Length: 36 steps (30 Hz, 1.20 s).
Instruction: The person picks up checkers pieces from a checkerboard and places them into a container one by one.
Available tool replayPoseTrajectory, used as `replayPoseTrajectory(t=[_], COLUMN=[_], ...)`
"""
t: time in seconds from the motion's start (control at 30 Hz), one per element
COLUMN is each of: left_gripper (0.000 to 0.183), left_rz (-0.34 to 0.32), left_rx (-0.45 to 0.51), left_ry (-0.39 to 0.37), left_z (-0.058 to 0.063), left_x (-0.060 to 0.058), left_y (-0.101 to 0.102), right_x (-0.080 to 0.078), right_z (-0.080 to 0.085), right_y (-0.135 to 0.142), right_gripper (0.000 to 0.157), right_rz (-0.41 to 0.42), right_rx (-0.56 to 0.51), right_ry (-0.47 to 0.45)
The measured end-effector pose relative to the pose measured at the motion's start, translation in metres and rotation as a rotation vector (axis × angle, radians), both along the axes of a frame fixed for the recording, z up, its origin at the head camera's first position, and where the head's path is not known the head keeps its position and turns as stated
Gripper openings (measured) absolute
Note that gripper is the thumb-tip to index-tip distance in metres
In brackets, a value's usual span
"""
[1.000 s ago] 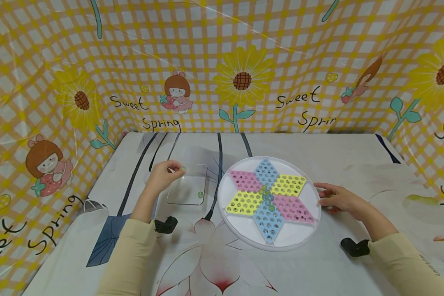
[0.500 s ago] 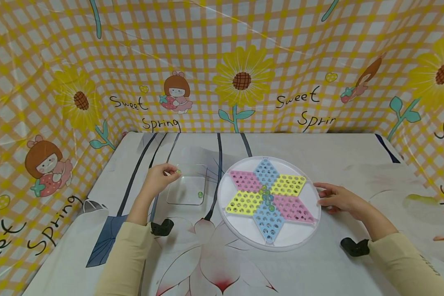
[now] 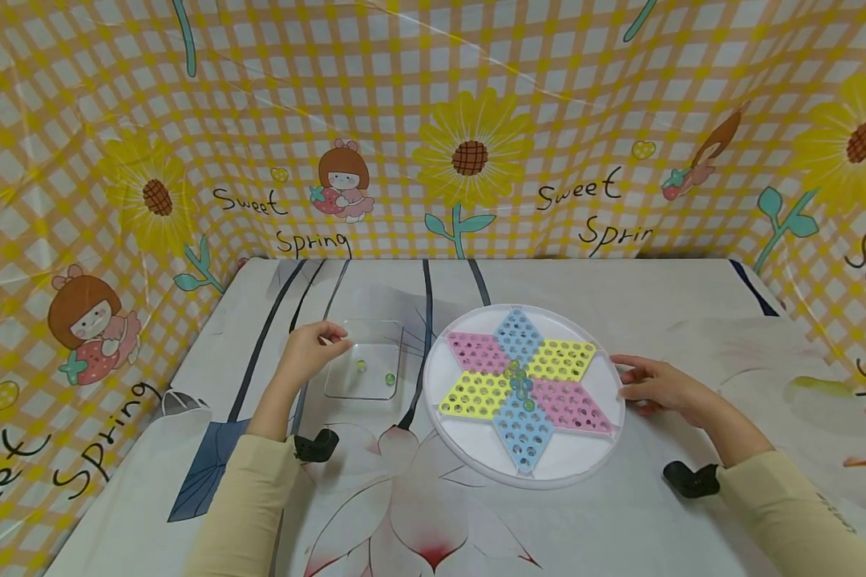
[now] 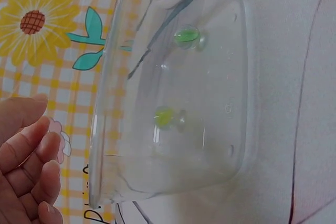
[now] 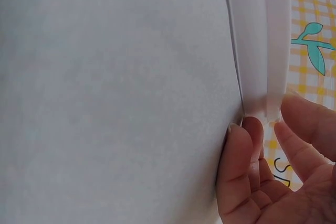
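My left hand (image 3: 313, 353) hovers over the left side of a clear plastic box (image 3: 329, 385), its fingers loosely bent and holding nothing. Inside the box lie a yellow marble (image 4: 164, 117) and a green marble (image 4: 187, 36), apart from each other. To the right of the box is a round white Chinese checkers board (image 3: 462, 445) with a pink, yellow and blue star of holes. Several marbles (image 3: 521, 385) cluster at its centre and top of the near blue point. My right hand (image 3: 664, 389) holds the board's right edge, thumb on the rim (image 5: 275, 51) and fingers curled against its lower side.
A white cloth (image 3: 584, 529) printed with dark lines and a flower covers the table. Behind and to the left rises a yellow checked curtain (image 3: 404, 96). Black camera mounts (image 3: 317, 445) stick out from both wrists.
The left hand drew back slightly to the left with a marble between its fingertips, then let it go; the yellow marble is now in the box. The right hand has stayed at the board's edge.
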State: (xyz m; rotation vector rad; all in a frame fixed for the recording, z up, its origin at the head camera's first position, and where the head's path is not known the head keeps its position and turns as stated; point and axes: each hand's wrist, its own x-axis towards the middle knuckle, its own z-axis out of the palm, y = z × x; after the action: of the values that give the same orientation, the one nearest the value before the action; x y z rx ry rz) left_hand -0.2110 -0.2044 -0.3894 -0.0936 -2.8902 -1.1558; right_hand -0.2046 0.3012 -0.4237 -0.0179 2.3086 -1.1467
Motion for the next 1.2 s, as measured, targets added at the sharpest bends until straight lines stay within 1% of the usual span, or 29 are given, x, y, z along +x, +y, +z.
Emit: replayPoseTrajectory(t=[0.4, 0.6, 0.7, 0.83, 1.0, 1.2], left_gripper=[0.023, 0.022, 0.022, 0.024, 0.023, 0.023], left_rz=[-0.015, -0.026, -0.046, -0.071, -0.112, -0.138], left_rx=[0.003, 0.015, 0.017, 0.026, 0.043, 0.061], left_ry=[0.002, 0.014, 0.018, 0.019, 0.029, 0.018], left_z=[0.002, 0.003, 0.005, 0.008, 0.007, 0.005], left_x=[-0.002, -0.004, -0.006, -0.009, -0.012, -0.016], left_y=[0.0, 0.006, 0.014, 0.029, 0.051, 0.079], right_x=[0.0, 0.001, 0.0, 0.0, 0.001, 0.001], right_z=[0.0, 0.0, 0.0, 0.0, 0.0, 0.0], right_y=[-0.001, -0.001, 0.0, 0.0, -0.001, -0.001], right_gripper=[0.071, 0.071, 0.071, 0.071, 0.07, 0.07], right_rz=[-0.004, -0.005, -0.004, -0.002, -0.001, -0.004], right_rx=[-0.006, -0.008, -0.015, -0.016, -0.013, -0.015], right_ry=[0.0, 0.002, 0.003, 0.008, 0.008, 0.009])
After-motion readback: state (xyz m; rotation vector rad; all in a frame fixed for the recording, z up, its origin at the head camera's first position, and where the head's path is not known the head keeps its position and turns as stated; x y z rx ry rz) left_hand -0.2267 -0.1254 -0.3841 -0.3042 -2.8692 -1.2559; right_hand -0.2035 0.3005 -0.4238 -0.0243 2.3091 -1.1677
